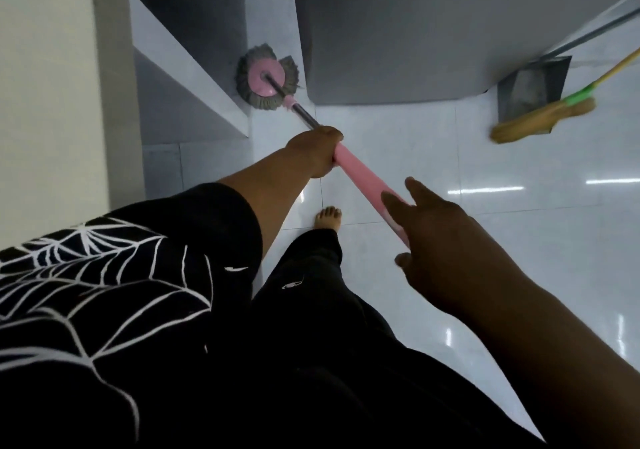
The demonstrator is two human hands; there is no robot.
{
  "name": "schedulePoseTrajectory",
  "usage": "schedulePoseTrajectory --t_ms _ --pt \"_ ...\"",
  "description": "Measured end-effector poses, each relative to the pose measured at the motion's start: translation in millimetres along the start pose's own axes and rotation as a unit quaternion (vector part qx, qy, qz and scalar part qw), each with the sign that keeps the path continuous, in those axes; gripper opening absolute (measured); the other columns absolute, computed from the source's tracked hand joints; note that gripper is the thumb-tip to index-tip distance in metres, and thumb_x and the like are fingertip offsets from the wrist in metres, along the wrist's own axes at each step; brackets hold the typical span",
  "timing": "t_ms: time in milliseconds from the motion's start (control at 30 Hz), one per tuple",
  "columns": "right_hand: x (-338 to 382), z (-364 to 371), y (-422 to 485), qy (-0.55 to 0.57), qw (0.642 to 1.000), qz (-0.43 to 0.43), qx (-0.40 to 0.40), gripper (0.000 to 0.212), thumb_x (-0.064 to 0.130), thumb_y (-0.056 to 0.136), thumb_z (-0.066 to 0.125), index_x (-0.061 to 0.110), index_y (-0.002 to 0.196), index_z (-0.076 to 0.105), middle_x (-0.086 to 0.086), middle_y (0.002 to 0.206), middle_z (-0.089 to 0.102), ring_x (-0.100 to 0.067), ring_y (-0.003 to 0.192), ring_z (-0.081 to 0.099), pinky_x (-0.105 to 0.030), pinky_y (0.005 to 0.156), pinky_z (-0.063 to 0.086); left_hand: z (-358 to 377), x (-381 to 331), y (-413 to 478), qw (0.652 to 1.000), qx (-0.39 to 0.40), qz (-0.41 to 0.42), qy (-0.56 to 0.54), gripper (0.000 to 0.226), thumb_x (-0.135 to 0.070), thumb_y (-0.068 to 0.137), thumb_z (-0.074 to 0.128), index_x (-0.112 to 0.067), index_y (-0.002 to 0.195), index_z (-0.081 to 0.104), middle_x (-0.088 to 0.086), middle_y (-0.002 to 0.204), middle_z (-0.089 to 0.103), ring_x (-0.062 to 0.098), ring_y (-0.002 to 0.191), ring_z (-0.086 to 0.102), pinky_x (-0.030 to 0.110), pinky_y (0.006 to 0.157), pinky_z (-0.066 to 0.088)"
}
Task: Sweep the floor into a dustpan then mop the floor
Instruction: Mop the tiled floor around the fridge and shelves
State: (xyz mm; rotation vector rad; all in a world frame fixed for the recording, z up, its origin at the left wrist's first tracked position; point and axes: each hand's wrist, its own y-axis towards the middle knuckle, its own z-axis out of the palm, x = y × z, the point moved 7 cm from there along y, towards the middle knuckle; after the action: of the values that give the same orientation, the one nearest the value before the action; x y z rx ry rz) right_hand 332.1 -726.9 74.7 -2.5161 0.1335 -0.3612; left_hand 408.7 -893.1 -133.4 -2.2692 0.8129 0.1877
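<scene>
Item: pink-handled round grey string mop (pixel 266 80), head at 11 o'clock, wedged in the grey step corner. My left hand (pixel 320 152) clamped on the shaft; my right hand (pixel 436 237) open, fingers merely resting at the handle's end. Risk: one-handed push snags strings there, twisting the handle loose.

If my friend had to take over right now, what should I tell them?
Left hand grips the pink mop handle. Right hand is at the handle's near end, fingers loose, not clearly gripping.
Mop head is pushed into the corner by the steps.
Broom and dustpan rest by the wall on the right, so sweeping looks finished.
Left: mop the rest of the floor.
</scene>
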Motion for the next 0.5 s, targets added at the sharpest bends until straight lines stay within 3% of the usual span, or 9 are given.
schedulePoseTrajectory --t_ms 67,167,267,400,500 --pt "-13.4 -5.7 -4.3 0.006 1.0 -0.007 -0.018 0.061 0.015 0.082 0.064 0.02 0.138 0.041 -0.008 0.122 0.056 -0.023 0.086 0.063 -0.023 0.067 0.045 -1.5 -14.5 2.6 1.0 0.001 -0.002 0.019 0.025 -0.024 0.091 0.061 -0.013 0.111 0.052 0.008 0.118 0.055 0.029 0.101 0.06 0.04 0.084 0.051" --pt "-28.1 -9.7 -19.2 -0.001 0.999 -0.005 -0.033 0.052 0.016 0.083 0.06 0.019 0.133 0.045 -0.001 0.103 0.06 -0.019 0.072 0.059 -0.021 0.058 0.034 3.9 -32.8 -0.5 1.0 -0.009 -0.004 0.022 0.024 -0.024 0.091 0.059 -0.014 0.112 0.053 0.008 0.117 0.056 0.03 0.099 0.06 0.041 0.081 0.051" --pt "-46.3 -13.9 -52.6 -0.014 0.999 -0.001 -0.041 0.052 0.022 0.081 0.064 0.023 0.131 0.049 0.002 0.106 0.064 -0.019 0.076 0.064 -0.023 0.059 0.041 12.6 -61.8 -15.7 0.998 -0.051 0.019 0.009 0.024 -0.027 0.091 0.058 -0.015 0.112 0.055 0.005 0.116 0.059 0.029 0.101 0.061 0.042 0.081 0.053" --pt "-65.3 -6.0 -111.2 -0.05 0.998 -0.004 -0.048 0.05 0.017 0.073 0.07 0.021 0.121 0.059 -0.002 0.101 0.068 -0.024 0.072 0.067 -0.031 0.057 0.052 44.2 -107.6 -49.4 0.993 -0.104 0.044 -0.036 0.025 -0.025 0.091 0.058 -0.014 0.113 0.055 0.006 0.123 0.06 0.025 0.133 0.047 0.041 0.082 0.052" --pt "-79.8 20.2 -158.9 -0.08 0.996 -0.039 -0.027 0.05 0.017 0.079 0.06 0.023 0.128 0.05 -0.001 0.111 0.062 -0.021 0.081 0.066 -0.033 0.065 0.054 84.5 -146.8 -77.7 0.992 -0.095 0.027 -0.085 0.024 -0.024 0.09 0.058 -0.013 0.112 0.054 0.007 0.119 0.057 0.028 0.109 0.059 0.038 0.076 0.049"
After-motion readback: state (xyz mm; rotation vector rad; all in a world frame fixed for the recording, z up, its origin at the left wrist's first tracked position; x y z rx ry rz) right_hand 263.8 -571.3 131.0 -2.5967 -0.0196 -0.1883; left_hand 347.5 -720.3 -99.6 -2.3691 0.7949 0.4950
